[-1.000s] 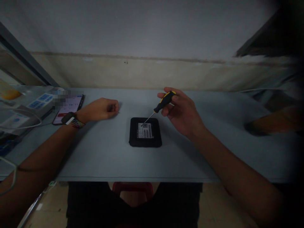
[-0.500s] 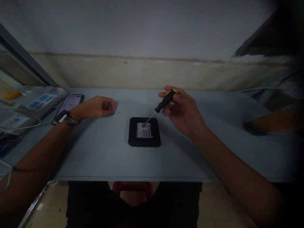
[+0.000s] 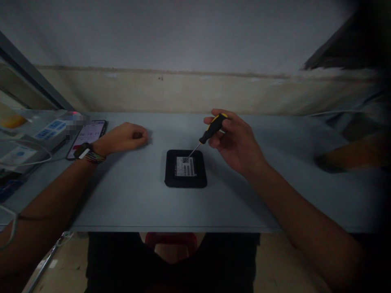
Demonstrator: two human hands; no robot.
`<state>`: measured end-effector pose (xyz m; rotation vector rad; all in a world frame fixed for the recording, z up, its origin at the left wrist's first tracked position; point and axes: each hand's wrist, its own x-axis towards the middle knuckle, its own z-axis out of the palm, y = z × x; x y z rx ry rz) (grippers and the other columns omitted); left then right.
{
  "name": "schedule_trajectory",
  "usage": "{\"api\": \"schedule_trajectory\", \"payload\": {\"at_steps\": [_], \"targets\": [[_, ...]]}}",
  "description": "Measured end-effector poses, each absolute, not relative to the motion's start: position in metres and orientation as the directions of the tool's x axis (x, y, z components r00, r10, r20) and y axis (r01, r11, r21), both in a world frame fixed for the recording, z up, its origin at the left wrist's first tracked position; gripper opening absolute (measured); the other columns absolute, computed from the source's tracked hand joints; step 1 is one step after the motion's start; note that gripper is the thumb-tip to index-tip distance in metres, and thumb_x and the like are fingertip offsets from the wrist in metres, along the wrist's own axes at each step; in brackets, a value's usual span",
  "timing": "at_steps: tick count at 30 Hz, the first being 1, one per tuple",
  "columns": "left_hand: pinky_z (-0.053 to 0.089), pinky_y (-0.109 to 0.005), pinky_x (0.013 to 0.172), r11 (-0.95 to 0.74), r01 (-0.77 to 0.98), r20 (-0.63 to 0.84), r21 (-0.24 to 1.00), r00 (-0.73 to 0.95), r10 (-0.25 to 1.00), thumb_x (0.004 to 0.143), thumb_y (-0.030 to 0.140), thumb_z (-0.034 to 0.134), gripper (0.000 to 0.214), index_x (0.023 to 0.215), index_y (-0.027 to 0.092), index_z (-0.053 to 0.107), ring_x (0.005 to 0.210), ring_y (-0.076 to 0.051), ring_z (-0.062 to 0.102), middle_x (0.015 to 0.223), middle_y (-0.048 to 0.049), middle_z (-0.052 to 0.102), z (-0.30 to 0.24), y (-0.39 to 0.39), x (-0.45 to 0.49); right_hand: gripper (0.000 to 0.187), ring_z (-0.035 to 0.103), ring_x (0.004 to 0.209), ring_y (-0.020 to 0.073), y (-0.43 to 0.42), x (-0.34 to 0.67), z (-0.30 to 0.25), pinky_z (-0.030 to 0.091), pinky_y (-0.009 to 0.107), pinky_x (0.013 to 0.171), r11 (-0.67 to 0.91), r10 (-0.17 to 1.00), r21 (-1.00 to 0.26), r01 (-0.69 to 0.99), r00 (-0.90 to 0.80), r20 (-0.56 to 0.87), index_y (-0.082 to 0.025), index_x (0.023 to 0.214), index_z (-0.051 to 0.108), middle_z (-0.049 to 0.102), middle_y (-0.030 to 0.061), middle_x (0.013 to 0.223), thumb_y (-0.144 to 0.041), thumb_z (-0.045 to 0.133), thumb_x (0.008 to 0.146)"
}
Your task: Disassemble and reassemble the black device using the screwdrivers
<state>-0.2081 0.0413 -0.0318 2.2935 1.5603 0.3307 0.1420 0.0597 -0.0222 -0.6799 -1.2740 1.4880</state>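
- A flat black box [image 3: 185, 181] is lying on the grey table [image 3: 134, 195], its white label [image 3: 185, 167] facing up, maybe for easy seeing
- A screwdriver [image 3: 210, 130] is slanting over the label; I cannot tell if its tip is touching
- The right hand [image 3: 236, 140] is holding the handle in lightly closed fingers, perhaps for careful moving
- The left hand [image 3: 125, 137] is resting near the phone [image 3: 88, 133], curling almost closed; I cannot tell if anything is inside
- The table's front edge is running well apart from the box, leaving moving room between
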Motion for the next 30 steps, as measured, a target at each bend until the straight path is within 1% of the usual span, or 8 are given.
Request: {"api": "schedule_trajectory", "payload": {"at_steps": [3,7,13,17,23,30], "targets": [[0.042,-0.025,0.065,-0.313,0.848,0.011,0.427,0.342,0.94,0.087,0.042,0.059,0.027,0.089,0.018,0.072,0.064,-0.014,0.062,0.072,-0.0007,0.069,-0.0301,0.0411,-0.2106,0.027,0.057,0.06,0.0127,0.0592,0.1421,-0.0215,0.051,0.03,0.049,0.077,0.93,-0.943,-0.324,-0.317,0.185,-0.031,0.108,0.078,0.081,0.0015,0.112,-0.045,0.082,0.085],[0.043,-0.025,0.064,-0.273,0.856,-0.049,0.439,0.326,0.944,0.082,0.041,0.063,0.028,0.096,0.019,0.074,0.062,-0.013,0.06,0.07,0.001,0.068,-0.0289,0.039,-0.2081,0.025,0.057,0.059,0.012,0.0587,0.1421,-0.0212,0.05,0.03,0.05,0.072,0.926,-0.936,-0.345,-0.326,0.191,-0.03,0.107,0.078,0.082,0.0014,0.11,-0.042,0.081,0.086],[0.046,-0.025,0.067,-0.266,0.853,-0.054,0.449,0.323,0.945,0.082,0.043,0.064,0.03,0.095,0.019,0.077,0.065,-0.013,0.061,0.074,0.0006,0.07,-0.0284,0.0384,-0.2064,0.029,0.056,0.059,0.0121,0.0584,0.1427,-0.0215,0.051,0.03,0.05,0.078,0.929,-0.944,-0.32,-0.321,0.185,-0.03,0.11,0.077,0.081,0.0019,0.111,-0.044,0.081,0.085],[0.046,-0.024,0.068,-0.273,0.848,-0.069,0.454,0.339,0.938,0.083,0.043,0.065,0.029,0.094,0.019,0.077,0.067,-0.013,0.062,0.076,0.0003,0.071,-0.0291,0.0393,-0.2072,0.027,0.055,0.058,0.0118,0.0573,0.1421,-0.0207,0.05,0.03,0.049,0.079,0.929,-0.945,-0.316,-0.32,0.185,-0.03,0.109,0.077,0.081,0.0018,0.111,-0.043,0.08,0.085],[0.046,-0.023,0.067,-0.282,0.838,-0.055,0.468,0.346,0.937,0.083,0.044,0.068,0.028,0.092,0.019,0.076,0.066,-0.012,0.062,0.076,0.0005,0.072,-0.031,0.0393,-0.206,0.028,0.056,0.058,0.0118,0.0578,0.1417,-0.0206,0.05,0.03,0.049,0.078,0.928,-0.944,-0.319,-0.324,0.186,-0.03,0.108,0.078,0.081,0.0019,0.11,-0.044,0.082,0.084],[0.047,-0.025,0.068,-0.324,0.824,-0.006,0.464,0.368,0.93,0.084,0.042,0.065,0.027,0.092,0.018,0.077,0.067,-0.013,0.063,0.077,-0.001,0.072,-0.0329,0.0394,-0.2034,0.032,0.059,0.06,0.0128,0.0582,0.1423,-0.0216,0.05,0.03,0.047,0.094,0.93,-0.952,-0.291,-0.315,0.188,-0.03,0.109,0.076,0.081,0.0025,0.112,-0.048,0.082,0.084]]}}
